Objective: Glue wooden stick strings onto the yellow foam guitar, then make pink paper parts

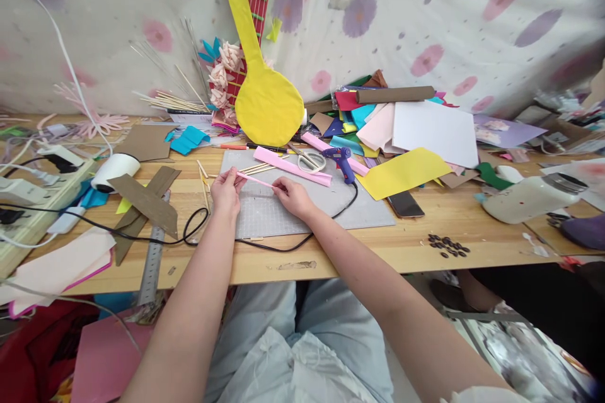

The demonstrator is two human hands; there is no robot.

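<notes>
Your left hand (225, 192) and right hand (293, 196) meet over a grey cutting mat (283, 217) on the wooden worktop (416, 249). Each grip is pinched closed on one end of a thin pink strip (256, 180), which spans the gap between them just above the mat. Beyond it lie a wider pink foam strip (293, 167), scissors (309, 161) and a blue glue gun (343, 164), with a yellow sheet (401, 173) further right and a metal ruler (152, 264) at the near left edge
</notes>
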